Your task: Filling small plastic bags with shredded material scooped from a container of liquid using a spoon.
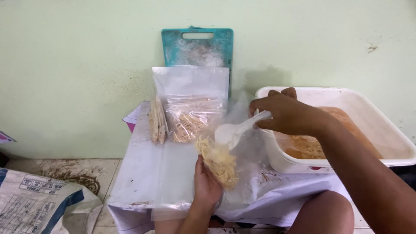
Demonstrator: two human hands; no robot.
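Both hands busy: my left hand (206, 184) cups the clear bag (225, 162) over the worktop (147, 173), right hand (284, 113) grips white spoon (236, 131); I'd tip slowly, keeping the bag's mouth wide

The right hand (288, 113) covers the handle end of the white plastic spoon (236, 131), and its forearm hides part of the white tub (390, 143), whose right corner the picture's edge cuts off. The left hand (206, 185) hides the bottom of the clear bag (242, 147). The bench (147, 173) lies wholly under plastic sheeting. The woven sack (39, 201) is cropped at the lower left.
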